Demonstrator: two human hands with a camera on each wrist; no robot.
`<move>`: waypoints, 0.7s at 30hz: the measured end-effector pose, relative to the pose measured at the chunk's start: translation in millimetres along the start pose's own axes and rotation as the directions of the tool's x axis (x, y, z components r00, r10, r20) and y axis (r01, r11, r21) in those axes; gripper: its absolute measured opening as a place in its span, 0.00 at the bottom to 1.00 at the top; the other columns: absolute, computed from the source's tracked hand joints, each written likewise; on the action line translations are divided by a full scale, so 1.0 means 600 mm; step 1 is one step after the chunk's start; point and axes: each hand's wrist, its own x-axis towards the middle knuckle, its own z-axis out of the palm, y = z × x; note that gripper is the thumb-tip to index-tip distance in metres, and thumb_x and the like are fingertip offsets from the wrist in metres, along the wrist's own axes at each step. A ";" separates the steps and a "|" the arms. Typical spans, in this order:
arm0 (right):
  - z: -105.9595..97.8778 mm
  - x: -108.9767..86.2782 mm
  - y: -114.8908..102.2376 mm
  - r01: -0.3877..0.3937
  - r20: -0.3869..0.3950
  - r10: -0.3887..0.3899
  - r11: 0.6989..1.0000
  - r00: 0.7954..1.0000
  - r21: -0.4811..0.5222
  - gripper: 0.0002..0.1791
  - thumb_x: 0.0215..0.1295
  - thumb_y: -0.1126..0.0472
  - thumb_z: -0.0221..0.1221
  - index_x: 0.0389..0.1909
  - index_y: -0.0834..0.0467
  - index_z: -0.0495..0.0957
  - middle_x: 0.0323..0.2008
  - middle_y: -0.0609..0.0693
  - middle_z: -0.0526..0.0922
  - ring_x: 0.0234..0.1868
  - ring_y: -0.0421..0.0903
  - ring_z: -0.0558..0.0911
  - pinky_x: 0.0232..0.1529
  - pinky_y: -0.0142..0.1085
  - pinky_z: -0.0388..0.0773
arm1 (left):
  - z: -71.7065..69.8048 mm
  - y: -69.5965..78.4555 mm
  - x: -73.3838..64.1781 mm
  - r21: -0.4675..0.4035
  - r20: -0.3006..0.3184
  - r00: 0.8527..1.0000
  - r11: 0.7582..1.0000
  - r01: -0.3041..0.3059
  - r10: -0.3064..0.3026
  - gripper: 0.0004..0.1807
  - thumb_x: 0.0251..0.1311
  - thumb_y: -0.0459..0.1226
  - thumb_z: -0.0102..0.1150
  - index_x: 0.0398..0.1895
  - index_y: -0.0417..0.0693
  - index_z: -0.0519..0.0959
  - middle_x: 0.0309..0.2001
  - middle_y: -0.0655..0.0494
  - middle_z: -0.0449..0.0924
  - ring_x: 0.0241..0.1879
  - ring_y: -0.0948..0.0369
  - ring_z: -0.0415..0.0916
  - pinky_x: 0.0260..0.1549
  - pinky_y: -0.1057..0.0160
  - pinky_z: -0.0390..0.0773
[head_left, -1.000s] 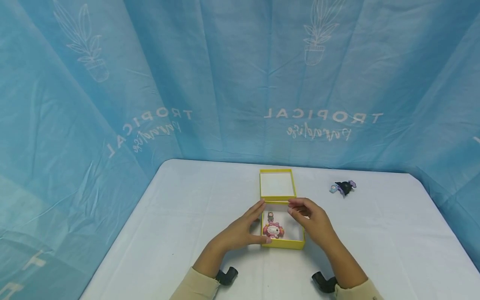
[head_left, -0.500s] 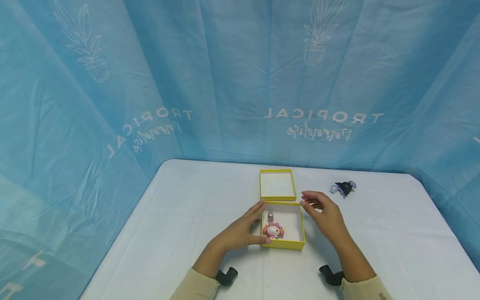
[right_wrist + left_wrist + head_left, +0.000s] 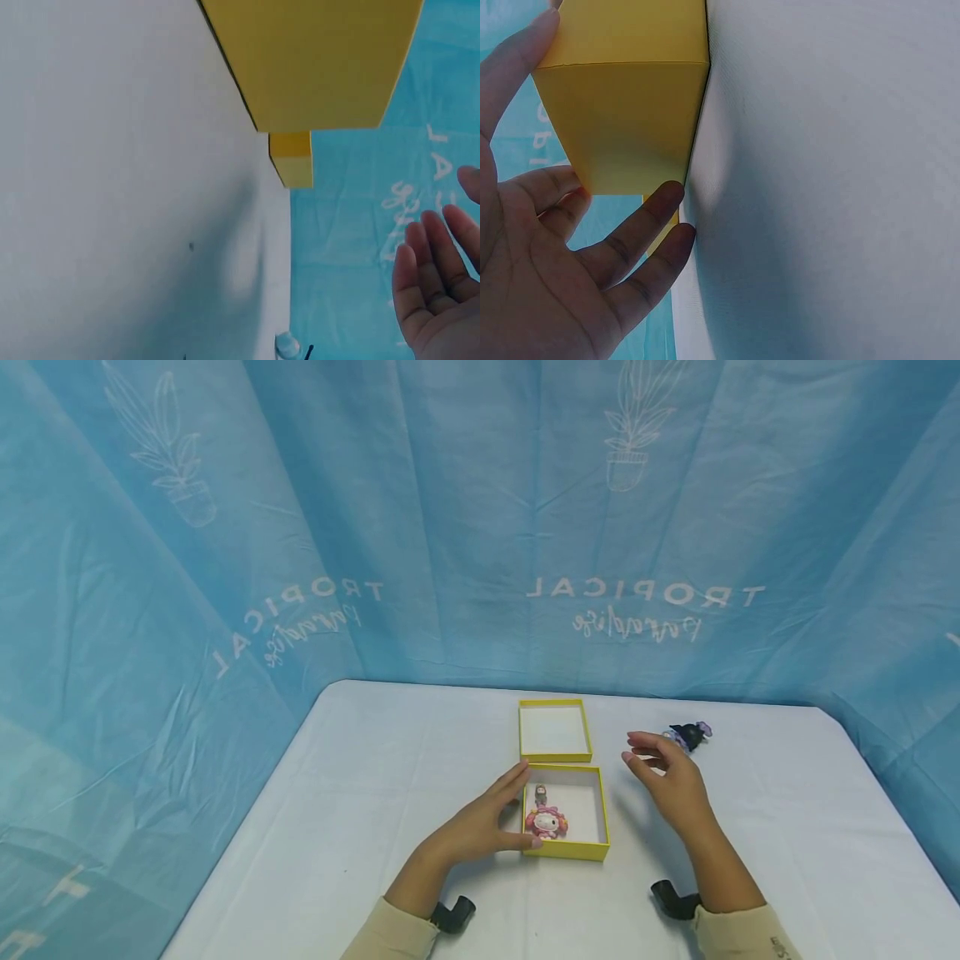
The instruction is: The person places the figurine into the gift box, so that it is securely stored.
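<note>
A shallow yellow box (image 3: 566, 850) with a white inside lies on the table. In its left part are a pink figurine (image 3: 547, 822) with a white face and a small grey figurine (image 3: 541, 794) behind it. My left hand (image 3: 480, 822) holds the box by its left side, thumb on the near corner and fingers at the far corner. In the left wrist view, fingertips (image 3: 671, 193) touch the box's far end. My right hand (image 3: 669, 781) hovers right of the box, holding nothing, fingers loosely bent. It partly hides a black and purple figurine (image 3: 692, 735).
Just behind the box lies a matching yellow lid (image 3: 555, 757), its white inside facing up. White cloth covers the table (image 3: 375, 760). A blue curtain (image 3: 465, 527) with printed plants and lettering hangs behind it.
My right hand has moved right and away from me, from over the box's far right corner to near the black and purple figurine. My left hand and the box have stayed put.
</note>
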 end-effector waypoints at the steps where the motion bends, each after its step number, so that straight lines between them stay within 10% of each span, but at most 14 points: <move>1: -0.001 0.001 0.001 -0.003 -0.004 0.003 1.000 1.000 0.002 0.25 0.71 0.45 0.61 0.64 0.51 0.76 0.62 0.52 0.80 0.61 0.51 0.79 0.62 0.42 0.79 | 0.000 0.000 0.000 0.000 0.000 1.000 1.000 -0.001 0.001 0.59 0.54 0.57 0.72 0.82 0.71 0.43 0.83 0.70 0.35 0.82 0.53 0.41 0.78 0.41 0.53; 21: -0.047 0.027 0.038 -0.079 -0.074 0.079 0.997 0.994 -0.006 0.33 0.69 0.46 0.63 0.70 0.56 0.70 0.69 0.61 0.72 0.71 0.63 0.69 0.71 0.60 0.67 | -0.001 -0.003 0.000 0.000 0.007 1.000 1.000 -0.027 0.027 0.58 0.56 0.57 0.71 0.82 0.68 0.43 0.83 0.69 0.35 0.82 0.56 0.44 0.78 0.42 0.52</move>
